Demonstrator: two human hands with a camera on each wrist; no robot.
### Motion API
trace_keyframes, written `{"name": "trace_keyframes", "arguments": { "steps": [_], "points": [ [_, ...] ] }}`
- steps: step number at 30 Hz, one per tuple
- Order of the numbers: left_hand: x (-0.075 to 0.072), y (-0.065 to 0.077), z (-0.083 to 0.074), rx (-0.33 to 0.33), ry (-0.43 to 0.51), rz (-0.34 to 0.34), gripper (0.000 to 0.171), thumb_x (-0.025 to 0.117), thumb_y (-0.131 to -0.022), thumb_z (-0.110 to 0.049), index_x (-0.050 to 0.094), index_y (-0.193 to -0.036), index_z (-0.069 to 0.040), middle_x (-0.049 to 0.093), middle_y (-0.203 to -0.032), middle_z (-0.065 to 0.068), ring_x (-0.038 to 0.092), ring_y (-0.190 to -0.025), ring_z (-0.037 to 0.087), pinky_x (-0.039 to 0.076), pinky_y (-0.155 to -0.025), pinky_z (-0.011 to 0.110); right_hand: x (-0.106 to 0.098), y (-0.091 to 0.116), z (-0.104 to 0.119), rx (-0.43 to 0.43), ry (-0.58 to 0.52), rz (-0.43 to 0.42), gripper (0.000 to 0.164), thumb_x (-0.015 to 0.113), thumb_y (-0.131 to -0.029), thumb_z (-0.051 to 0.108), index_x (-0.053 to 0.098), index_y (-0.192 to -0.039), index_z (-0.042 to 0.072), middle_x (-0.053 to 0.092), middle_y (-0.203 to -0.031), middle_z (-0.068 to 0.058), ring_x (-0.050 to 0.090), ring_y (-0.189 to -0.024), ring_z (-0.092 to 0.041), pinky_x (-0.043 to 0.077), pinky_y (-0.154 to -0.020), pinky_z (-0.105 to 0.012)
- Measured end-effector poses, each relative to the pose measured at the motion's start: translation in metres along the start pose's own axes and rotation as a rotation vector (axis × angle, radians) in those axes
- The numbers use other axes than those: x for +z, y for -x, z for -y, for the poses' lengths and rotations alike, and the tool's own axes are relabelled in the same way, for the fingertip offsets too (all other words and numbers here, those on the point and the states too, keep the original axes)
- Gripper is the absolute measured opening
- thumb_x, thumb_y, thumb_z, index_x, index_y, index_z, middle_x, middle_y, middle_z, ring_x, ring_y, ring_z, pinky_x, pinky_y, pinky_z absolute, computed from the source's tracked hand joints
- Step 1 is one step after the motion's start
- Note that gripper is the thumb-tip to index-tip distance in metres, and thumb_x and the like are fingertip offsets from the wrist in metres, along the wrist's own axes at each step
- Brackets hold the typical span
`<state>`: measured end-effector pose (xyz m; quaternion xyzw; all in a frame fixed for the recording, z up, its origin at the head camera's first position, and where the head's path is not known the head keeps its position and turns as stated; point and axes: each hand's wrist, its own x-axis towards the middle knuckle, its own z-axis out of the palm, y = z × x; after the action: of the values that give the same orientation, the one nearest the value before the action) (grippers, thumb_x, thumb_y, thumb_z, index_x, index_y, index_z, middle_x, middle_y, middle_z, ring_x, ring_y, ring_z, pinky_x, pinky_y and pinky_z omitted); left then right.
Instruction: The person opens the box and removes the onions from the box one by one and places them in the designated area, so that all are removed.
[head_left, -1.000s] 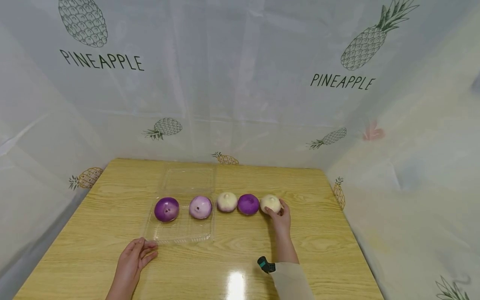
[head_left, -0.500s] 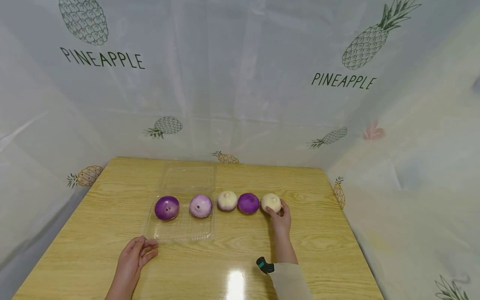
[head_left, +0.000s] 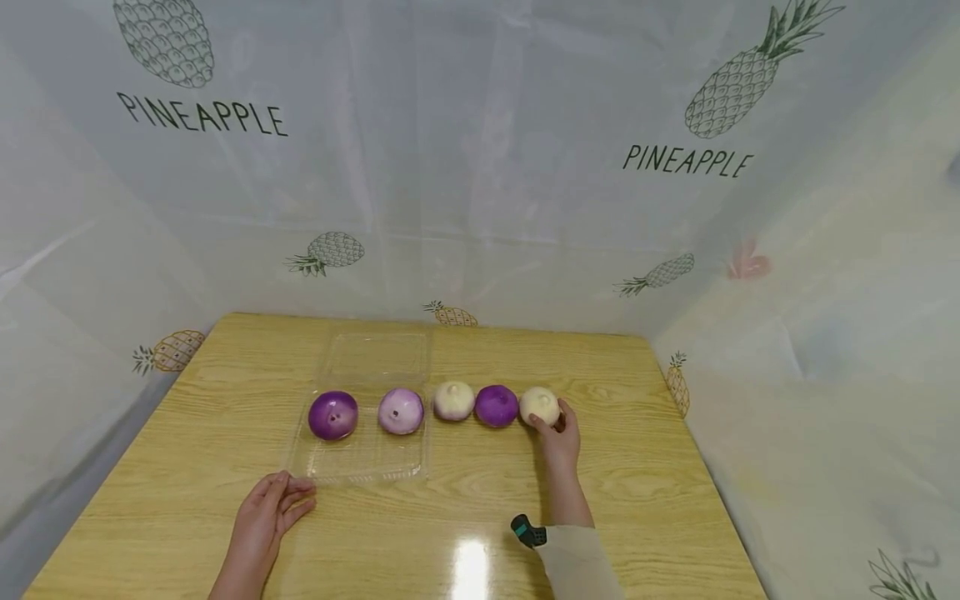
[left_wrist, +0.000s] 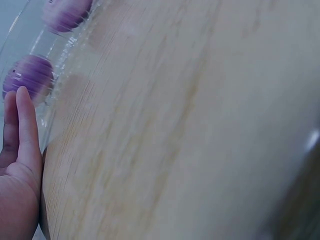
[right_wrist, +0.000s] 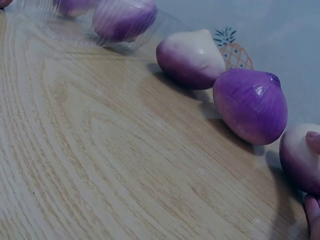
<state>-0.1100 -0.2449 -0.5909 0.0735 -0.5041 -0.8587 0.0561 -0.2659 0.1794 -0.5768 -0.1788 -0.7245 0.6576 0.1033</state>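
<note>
My right hand (head_left: 560, 437) grips a cream-topped onion (head_left: 539, 407) at the right end of the row, thumb on its near side and fingers round its right. In the right wrist view this onion (right_wrist: 299, 160) has a purple lower half. Close to its left stands a deep purple onion (head_left: 497, 406), then another cream-topped onion (head_left: 453, 401). Beside them lies a clear plastic clamshell box (head_left: 367, 462), lid folded back. Inside sit a dark purple onion (head_left: 333, 416) and a pale purple onion (head_left: 401, 411), spaced apart. My left hand (head_left: 262, 517) pinches the box's near left corner.
All this rests on a wooden table (head_left: 637, 517). A pale curtain (head_left: 480, 183) with printed pineapples hangs behind and at both sides of the table. A black strap mount (head_left: 528, 531) is on the right wrist, by a light sleeve (head_left: 577, 562).
</note>
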Motion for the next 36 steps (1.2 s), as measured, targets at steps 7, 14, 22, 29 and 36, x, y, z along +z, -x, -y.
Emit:
{"name": "trace_keyframes", "arguments": {
  "steps": [7, 14, 22, 29, 36],
  "points": [
    [0.0003, -0.0003, -0.0002, 0.007, 0.000, 0.010, 0.023, 0.046, -0.105, -0.021, 0.063, -0.096, -0.009, 0.070, -0.094, 0.004, 0.068, -0.091, 0.016, 0.059, -0.079, 0.031, 0.0011, -0.0002, 0.0005, 0.005, -0.006, 0.002, 0.069, 0.075, -0.086, 0.007, 0.039, -0.145, 0.001, 0.048, -0.134, -0.024, 0.048, -0.117, -0.033, 0.045, -0.086, -0.021],
    [0.0003, -0.0001, -0.0007, 0.005, 0.000, 0.010, 0.021, 0.047, -0.105, -0.021, 0.062, -0.097, -0.009, 0.071, -0.095, 0.005, 0.068, -0.091, 0.016, 0.059, -0.079, 0.031, 0.0012, 0.0004, 0.0025, -0.006, -0.001, -0.004, 0.067, 0.074, -0.086, 0.006, 0.040, -0.144, 0.000, 0.049, -0.130, -0.024, 0.049, -0.114, -0.033, 0.045, -0.080, -0.017],
    [0.0004, -0.0009, -0.0009, 0.003, 0.006, 0.014, 0.022, 0.046, -0.105, -0.021, 0.062, -0.096, -0.010, 0.071, -0.094, 0.004, 0.068, -0.090, 0.016, 0.059, -0.078, 0.031, -0.0001, 0.0012, 0.0017, -0.005, 0.023, -0.009, 0.067, 0.077, -0.086, 0.010, 0.042, -0.142, 0.000, 0.051, -0.125, -0.022, 0.049, -0.108, -0.029, 0.043, -0.073, -0.012],
    [-0.0002, -0.0005, 0.0003, -0.002, -0.010, -0.003, 0.022, 0.047, -0.105, -0.023, 0.062, -0.097, -0.009, 0.070, -0.094, 0.004, 0.068, -0.091, 0.016, 0.059, -0.078, 0.032, -0.0016, 0.0013, 0.0033, 0.018, 0.009, -0.003, 0.068, 0.077, -0.086, 0.011, 0.041, -0.143, 0.000, 0.051, -0.127, -0.024, 0.050, -0.110, -0.030, 0.045, -0.073, -0.012],
    [-0.0002, -0.0004, 0.0014, 0.016, -0.003, 0.002, 0.022, 0.047, -0.105, -0.021, 0.063, -0.097, -0.009, 0.071, -0.094, 0.004, 0.068, -0.090, 0.016, 0.059, -0.078, 0.032, -0.0030, 0.0028, 0.0044, 0.020, 0.019, -0.003, 0.067, 0.077, -0.086, 0.012, 0.042, -0.142, 0.000, 0.052, -0.127, -0.024, 0.049, -0.110, -0.030, 0.045, -0.072, -0.012]
  ]
}}
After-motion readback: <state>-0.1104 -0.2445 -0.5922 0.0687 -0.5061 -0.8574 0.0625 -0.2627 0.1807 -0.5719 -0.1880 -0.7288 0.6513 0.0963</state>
